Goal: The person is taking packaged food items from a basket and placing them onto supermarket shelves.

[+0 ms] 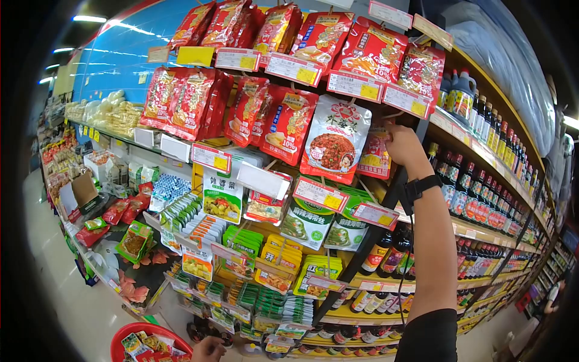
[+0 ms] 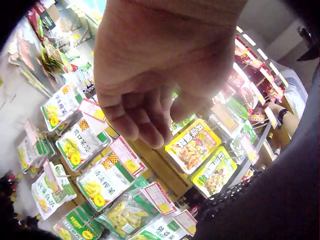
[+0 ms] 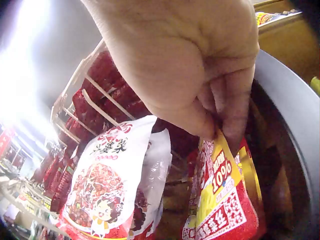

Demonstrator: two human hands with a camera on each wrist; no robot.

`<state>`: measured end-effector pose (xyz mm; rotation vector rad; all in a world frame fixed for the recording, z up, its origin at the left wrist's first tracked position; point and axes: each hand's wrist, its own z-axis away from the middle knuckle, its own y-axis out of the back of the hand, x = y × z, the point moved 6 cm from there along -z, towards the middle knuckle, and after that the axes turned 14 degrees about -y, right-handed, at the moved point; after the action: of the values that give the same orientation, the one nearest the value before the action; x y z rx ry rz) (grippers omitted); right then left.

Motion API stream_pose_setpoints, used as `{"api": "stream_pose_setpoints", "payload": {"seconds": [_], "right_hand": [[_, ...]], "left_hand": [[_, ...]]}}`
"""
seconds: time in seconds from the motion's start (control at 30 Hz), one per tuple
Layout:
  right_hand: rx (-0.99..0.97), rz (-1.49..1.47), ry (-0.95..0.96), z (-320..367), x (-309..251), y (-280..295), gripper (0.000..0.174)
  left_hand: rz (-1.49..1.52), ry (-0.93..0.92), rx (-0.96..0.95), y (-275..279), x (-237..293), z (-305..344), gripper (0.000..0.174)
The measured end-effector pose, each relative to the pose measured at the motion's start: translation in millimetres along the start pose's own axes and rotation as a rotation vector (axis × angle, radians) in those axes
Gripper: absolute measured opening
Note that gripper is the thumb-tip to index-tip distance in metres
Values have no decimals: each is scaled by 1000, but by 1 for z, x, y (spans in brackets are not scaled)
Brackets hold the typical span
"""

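My right hand [image 1: 405, 146] reaches to the end of the second row of hanging packets. In the right wrist view, the thumb and fingers of that hand [image 3: 200, 75] pinch the top of a red and yellow packet [image 3: 220, 195] marked 10%. A white packet with a red dish picture [image 3: 102, 180] hangs to its left, not touching the hand. My left hand [image 1: 208, 350] is low, right of a red basket [image 1: 117, 347]. The left wrist view shows this hand [image 2: 155, 85] with loosely curled fingers, holding nothing, in front of hanging pickle packets [image 2: 192, 145].
Rows of red packets [image 1: 289, 123] hang on hooks with price tags. Bottles [image 1: 470, 187] fill the shelves to the right behind a dark upright post. Green and yellow packets [image 1: 280, 256] hang lower down. A low display with loose packets [image 1: 134, 241] stands at the left.
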<state>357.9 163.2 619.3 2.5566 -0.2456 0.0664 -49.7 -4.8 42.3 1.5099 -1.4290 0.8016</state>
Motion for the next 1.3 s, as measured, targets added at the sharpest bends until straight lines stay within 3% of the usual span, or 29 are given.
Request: {"api": "stream_pose_setpoints", "payload": {"seconds": [0.2, 0.4, 0.53, 0.6, 0.7, 0.8, 0.9, 1.0, 1.07, 1.2, 1.3], "right_hand": [[-21, 78, 44, -15, 1, -25, 38], [-63, 159, 6, -10, -4, -39, 43], [22, 74, 117, -5, 0, -46, 44], [-19, 56, 99, 2, -7, -37, 38], [-39, -27, 60, 21, -15, -3, 36], [-66, -168, -81, 45, -14, 32, 38], [0, -197, -71, 72, -8, 48, 37], [92, -173, -9, 93, 2, 44, 41], [167, -157, 88, 102, 11, 34, 45], [169, -66, 240, 105, 24, 10, 62], [263, -39, 341, 94, 90, -19, 51]], "left_hand": [[-52, 40, 31, 7, 3, 11, 16], [-47, 27, 72, 12, 5, 19, 15], [-84, 23, 80, 16, 5, 28, 14], [-128, 9, 59, 20, 1, 32, 13], [-58, 230, 61, 23, -13, 40, 13], [-151, 128, 69, 28, 0, 37, 12], [-37, 194, 174, 26, -35, 41, 15], [-175, 128, 64, 29, -51, 38, 13], [-268, 140, 4, 32, -28, 28, 13], [-434, 179, -35, 44, -103, 61, 17], [-611, 137, -35, 63, -174, 116, 18]]}}
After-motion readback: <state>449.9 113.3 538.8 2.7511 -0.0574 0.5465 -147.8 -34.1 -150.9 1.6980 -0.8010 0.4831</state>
